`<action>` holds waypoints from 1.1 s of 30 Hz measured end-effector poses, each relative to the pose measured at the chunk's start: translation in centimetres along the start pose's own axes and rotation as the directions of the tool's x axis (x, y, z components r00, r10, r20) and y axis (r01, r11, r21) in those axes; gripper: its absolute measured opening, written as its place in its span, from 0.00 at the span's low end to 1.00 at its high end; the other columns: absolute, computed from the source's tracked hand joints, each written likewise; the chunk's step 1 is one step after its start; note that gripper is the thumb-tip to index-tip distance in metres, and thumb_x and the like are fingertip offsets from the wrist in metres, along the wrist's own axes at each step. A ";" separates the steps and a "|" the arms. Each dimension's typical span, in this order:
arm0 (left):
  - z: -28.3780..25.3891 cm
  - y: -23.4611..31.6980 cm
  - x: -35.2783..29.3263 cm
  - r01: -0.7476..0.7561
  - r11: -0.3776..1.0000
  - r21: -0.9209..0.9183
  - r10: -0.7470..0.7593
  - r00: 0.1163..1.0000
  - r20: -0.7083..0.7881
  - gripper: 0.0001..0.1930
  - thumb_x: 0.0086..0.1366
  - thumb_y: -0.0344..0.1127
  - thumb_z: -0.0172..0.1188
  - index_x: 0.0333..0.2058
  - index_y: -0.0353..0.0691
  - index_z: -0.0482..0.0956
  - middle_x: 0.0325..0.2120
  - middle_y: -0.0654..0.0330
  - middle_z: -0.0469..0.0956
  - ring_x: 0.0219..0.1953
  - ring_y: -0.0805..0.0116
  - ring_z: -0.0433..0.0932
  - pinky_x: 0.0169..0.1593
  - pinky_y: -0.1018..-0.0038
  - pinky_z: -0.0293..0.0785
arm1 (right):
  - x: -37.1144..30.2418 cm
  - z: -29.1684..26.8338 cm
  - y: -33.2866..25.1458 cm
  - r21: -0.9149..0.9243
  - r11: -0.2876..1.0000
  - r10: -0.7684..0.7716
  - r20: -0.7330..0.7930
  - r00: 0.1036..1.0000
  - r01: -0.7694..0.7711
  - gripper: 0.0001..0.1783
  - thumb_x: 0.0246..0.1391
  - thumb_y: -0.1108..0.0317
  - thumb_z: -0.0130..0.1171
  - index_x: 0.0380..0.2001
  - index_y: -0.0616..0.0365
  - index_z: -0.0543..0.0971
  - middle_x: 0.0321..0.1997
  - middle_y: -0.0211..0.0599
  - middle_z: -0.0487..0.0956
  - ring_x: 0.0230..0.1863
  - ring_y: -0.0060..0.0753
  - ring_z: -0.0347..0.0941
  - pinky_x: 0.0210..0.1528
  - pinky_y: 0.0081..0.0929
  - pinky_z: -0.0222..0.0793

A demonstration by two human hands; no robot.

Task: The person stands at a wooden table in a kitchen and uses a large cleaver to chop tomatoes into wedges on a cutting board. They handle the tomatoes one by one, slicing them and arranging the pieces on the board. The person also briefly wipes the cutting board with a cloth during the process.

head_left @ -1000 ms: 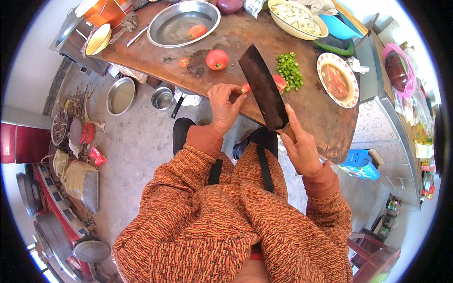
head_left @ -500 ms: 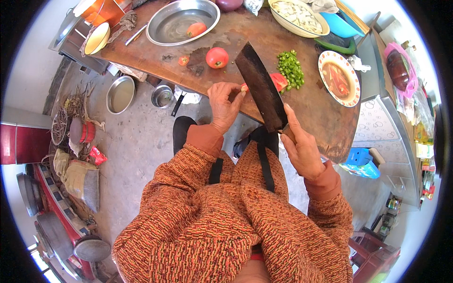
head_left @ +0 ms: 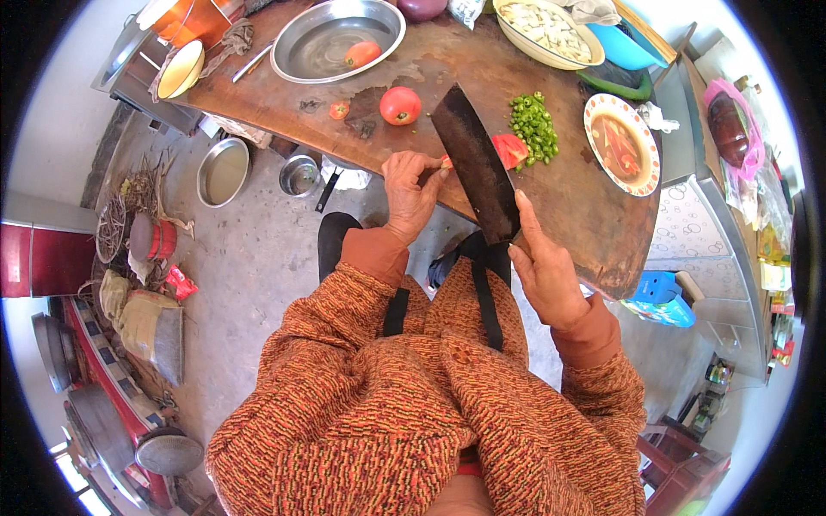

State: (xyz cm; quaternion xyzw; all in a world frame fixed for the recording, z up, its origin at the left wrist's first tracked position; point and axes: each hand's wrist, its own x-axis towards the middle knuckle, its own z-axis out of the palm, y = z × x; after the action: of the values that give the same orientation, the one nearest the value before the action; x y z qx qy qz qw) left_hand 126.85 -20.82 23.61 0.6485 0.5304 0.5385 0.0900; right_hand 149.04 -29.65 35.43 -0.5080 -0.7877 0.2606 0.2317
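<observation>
Nearest, the right hand [head_left: 546,271] grips the handle of a broad dark steel cleaver [head_left: 475,163], its blade running far-left across the worn brown wooden surface [head_left: 585,206]. Left of the blade, touching it, the left hand [head_left: 411,185] pinches a small red tomato piece [head_left: 446,162]. Beyond lie a whole red tomato [head_left: 400,105] and chopped green chillies [head_left: 533,125].

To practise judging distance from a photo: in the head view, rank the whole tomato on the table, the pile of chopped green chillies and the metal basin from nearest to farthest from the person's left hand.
From the left hand:
1. Whole tomato, on the wooden table just beyond the hand.
2. Chopped green chillies, past the cleaver, to the right.
3. Metal basin, at the table's far edge.
</observation>
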 end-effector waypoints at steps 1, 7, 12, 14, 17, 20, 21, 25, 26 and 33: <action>0.1 0.0 0.0 0.000 1.000 0.003 0.000 1.000 0.002 0.07 0.56 0.33 0.70 0.32 0.43 0.81 0.29 0.62 0.77 0.38 0.59 0.72 0.47 0.64 0.62 | 0.1 0.0 0.0 -0.005 1.000 0.003 0.000 1.000 -0.003 0.43 0.57 0.75 0.55 0.73 0.48 0.51 0.41 0.59 0.79 0.42 0.68 0.75 0.44 0.52 0.71; 0.0 -0.1 0.0 0.027 1.000 -0.003 -0.027 0.999 0.019 0.07 0.57 0.33 0.70 0.31 0.42 0.80 0.27 0.61 0.75 0.37 0.59 0.71 0.46 0.64 0.62 | 0.6 -0.1 0.2 0.126 0.988 0.080 0.115 0.990 -0.094 0.44 0.58 0.75 0.54 0.74 0.46 0.49 0.36 0.63 0.78 0.39 0.72 0.74 0.43 0.53 0.70; -0.2 0.0 0.0 -0.003 1.000 -0.007 0.003 1.000 0.005 0.08 0.57 0.33 0.70 0.29 0.41 0.79 0.28 0.61 0.74 0.36 0.58 0.70 0.45 0.66 0.62 | 0.6 0.5 0.5 0.200 0.954 0.187 0.190 0.964 -0.224 0.44 0.59 0.75 0.54 0.74 0.46 0.47 0.31 0.66 0.77 0.37 0.73 0.74 0.42 0.54 0.69; -0.2 0.1 0.1 -0.007 1.000 -0.003 0.007 1.000 0.026 0.08 0.58 0.33 0.69 0.29 0.41 0.78 0.28 0.60 0.73 0.36 0.58 0.70 0.44 0.65 0.62 | 0.6 0.6 0.7 0.185 0.958 0.184 0.192 0.964 -0.219 0.44 0.59 0.75 0.53 0.74 0.46 0.46 0.30 0.66 0.77 0.35 0.73 0.74 0.41 0.55 0.68; -0.1 -0.2 -0.2 0.009 1.000 -0.012 -0.008 1.000 0.009 0.07 0.58 0.32 0.69 0.31 0.42 0.78 0.29 0.60 0.73 0.37 0.58 0.69 0.45 0.65 0.62 | 0.9 0.7 0.2 0.147 0.966 0.182 0.207 0.961 -0.215 0.45 0.59 0.74 0.53 0.74 0.46 0.44 0.29 0.66 0.77 0.34 0.72 0.74 0.39 0.57 0.68; 0.2 -0.2 0.1 0.024 0.997 0.070 -0.024 1.000 -0.004 0.08 0.55 0.31 0.68 0.31 0.44 0.76 0.28 0.62 0.72 0.37 0.58 0.69 0.45 0.63 0.60 | 1.2 0.9 0.2 0.129 0.977 0.146 0.186 0.972 -0.172 0.45 0.58 0.73 0.53 0.74 0.47 0.43 0.29 0.65 0.77 0.33 0.72 0.74 0.38 0.58 0.68; 0.1 0.0 0.3 0.020 0.997 0.070 -0.021 1.000 0.004 0.08 0.54 0.30 0.68 0.30 0.44 0.76 0.28 0.62 0.72 0.38 0.58 0.69 0.46 0.63 0.60 | 1.1 1.5 0.4 0.098 0.987 0.109 0.156 0.982 -0.126 0.46 0.58 0.73 0.53 0.74 0.47 0.43 0.29 0.66 0.77 0.33 0.72 0.74 0.39 0.58 0.68; -0.3 0.2 0.9 0.000 0.996 0.093 -0.006 0.998 0.061 0.09 0.51 0.28 0.67 0.29 0.45 0.75 0.29 0.64 0.74 0.39 0.59 0.70 0.48 0.63 0.61 | 1.1 1.6 -0.6 0.070 0.993 0.079 0.151 0.985 -0.090 0.46 0.58 0.74 0.52 0.74 0.50 0.42 0.29 0.67 0.77 0.32 0.72 0.74 0.38 0.59 0.68; -0.5 -0.1 0.9 -0.006 0.995 0.104 -0.002 0.997 0.081 0.09 0.50 0.27 0.67 0.28 0.45 0.75 0.30 0.65 0.74 0.39 0.59 0.70 0.48 0.63 0.61 | 0.9 1.9 -0.6 0.065 0.996 0.059 0.113 0.992 -0.067 0.46 0.58 0.74 0.53 0.74 0.50 0.42 0.29 0.67 0.77 0.32 0.72 0.74 0.38 0.59 0.68; -0.9 -0.8 0.5 -0.034 0.999 -0.026 0.036 0.996 0.077 0.09 0.50 0.25 0.66 0.27 0.45 0.75 0.27 0.65 0.74 0.38 0.60 0.71 0.46 0.64 0.63 | 1.9 3.8 0.0 0.095 0.993 0.072 0.013 0.997 -0.073 0.45 0.57 0.74 0.53 0.73 0.50 0.45 0.26 0.66 0.77 0.31 0.73 0.74 0.36 0.60 0.68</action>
State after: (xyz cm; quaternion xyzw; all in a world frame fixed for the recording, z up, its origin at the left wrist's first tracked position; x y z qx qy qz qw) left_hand 125.59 -20.47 23.72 0.6767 0.5086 0.5210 0.1090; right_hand 145.98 -28.53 32.75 -0.5231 -0.7566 0.3086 0.2422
